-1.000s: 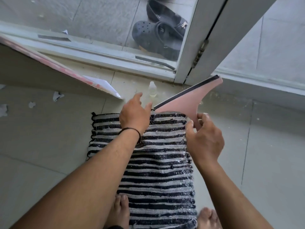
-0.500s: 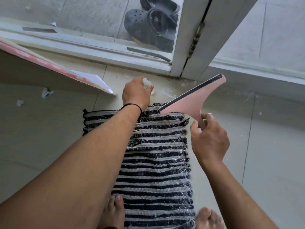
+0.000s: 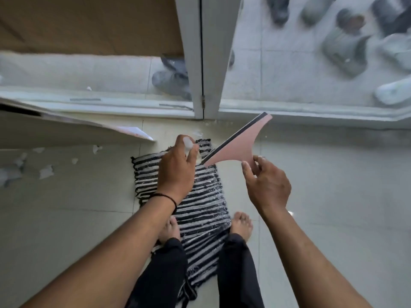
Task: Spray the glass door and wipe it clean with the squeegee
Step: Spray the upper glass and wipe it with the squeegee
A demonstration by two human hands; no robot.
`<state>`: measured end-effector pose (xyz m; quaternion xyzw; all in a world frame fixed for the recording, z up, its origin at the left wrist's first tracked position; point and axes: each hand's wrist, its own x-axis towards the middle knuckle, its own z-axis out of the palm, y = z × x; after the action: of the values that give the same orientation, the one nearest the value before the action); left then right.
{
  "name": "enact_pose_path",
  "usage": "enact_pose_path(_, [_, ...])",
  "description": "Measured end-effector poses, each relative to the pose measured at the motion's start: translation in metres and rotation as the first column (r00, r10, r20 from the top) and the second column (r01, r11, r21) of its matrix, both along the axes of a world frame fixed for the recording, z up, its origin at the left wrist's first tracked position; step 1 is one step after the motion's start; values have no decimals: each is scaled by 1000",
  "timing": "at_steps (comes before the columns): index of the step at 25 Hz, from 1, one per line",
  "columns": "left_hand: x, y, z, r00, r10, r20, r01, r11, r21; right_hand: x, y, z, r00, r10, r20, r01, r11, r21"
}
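Glass door [image 3: 289,70] fills the far side of the room, two panes set in pale grey frames that meet at a hinged post [image 3: 202,63] in the middle. The glass looks hazy and streaked, and shoes [image 3: 342,50] outside show through the right pane only as soft, smeared shapes; one more dark pair [image 3: 171,81] sits behind the left pane, near the post. Pale floor tiles [image 3: 333,196] run from the door sill back toward the person, with white scraps [image 3: 45,171] scattered on the left and a tilted board [image 3: 66,130] jutting in from that side. A black-and-white striped mat [image 3: 200,196] lies in front of the post, and the person stands barefoot at its near end, in dark trousers.

The squeegee [image 3: 238,145] is pink, a broad flat fan with a thin black rubber strip along its long edge, narrowing to a short stem. It is held up above the mat's far end, tilted so the blade runs up toward the right pane, short of the glass. The right hand [image 3: 266,185] pinches the stem between thumb and fingertips. The left hand [image 3: 178,165], a black band on its wrist, is curled round a small clear spray bottle [image 3: 189,145], just beside the blade's lower end; only the bottle's top shows above the fingers
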<state>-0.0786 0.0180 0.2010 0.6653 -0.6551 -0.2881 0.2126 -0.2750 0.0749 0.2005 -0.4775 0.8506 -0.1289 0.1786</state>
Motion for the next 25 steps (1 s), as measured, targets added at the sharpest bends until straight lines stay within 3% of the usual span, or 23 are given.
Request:
enact_pose_path(5, [-27,37,219,969,10,-247,-36,994,-99,-15,35,204,1000,-27,11,28,997,-78])
enact_pose_path(11, [-80,67,435,807,-62,-587,-127,953,-276,-83,62,409,996,50,75,-32,973,-228])
enact_pose_path(16, [-124,116,584,695,-215,-686,-121,906,-406,-151,89,564,985,168,-39,-170,910,-378])
enact_pose_path(19, [-140,142,645,618,-339,-709,-83,869,-488,-174,104,628,971,226,-72,-235,866,-441])
enact_pose_path(25, [-152,144,741,587,-484,-649,-107,748,-655,-191,99,713,966,188,-176,-257,739,-623])
